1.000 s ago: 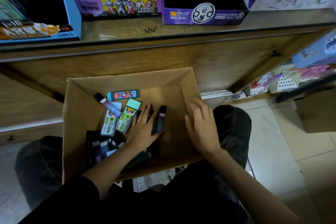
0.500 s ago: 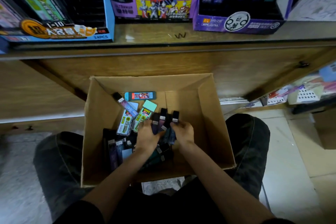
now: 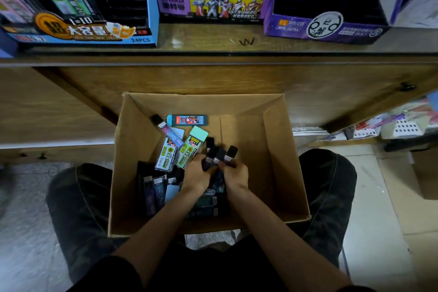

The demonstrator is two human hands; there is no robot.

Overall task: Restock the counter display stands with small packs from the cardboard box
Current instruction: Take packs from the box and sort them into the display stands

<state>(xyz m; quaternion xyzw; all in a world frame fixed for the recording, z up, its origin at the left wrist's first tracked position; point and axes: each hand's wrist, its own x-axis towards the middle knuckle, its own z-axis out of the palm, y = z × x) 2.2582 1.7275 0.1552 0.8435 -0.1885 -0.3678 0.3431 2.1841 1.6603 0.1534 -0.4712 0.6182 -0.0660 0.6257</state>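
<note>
Wooden cabinet front [image 3: 189, 78] across middle, small dark knob [image 3: 406, 86] near its right end. Open shelf [image 3: 400, 127] lower right, crowded with blurred stationery. Pale tiled floor [image 3: 384, 208]; brown carton [image 3: 426, 173] standing on it at right edge

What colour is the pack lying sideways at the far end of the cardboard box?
The long blue pack has a reddish label; head view.

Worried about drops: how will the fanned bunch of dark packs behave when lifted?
Probably stiff: the dark packs stick out straight above the left hand and right hand. Likely to slide against each other, since they fan apart in that grip. Slim, so probably light.
</note>
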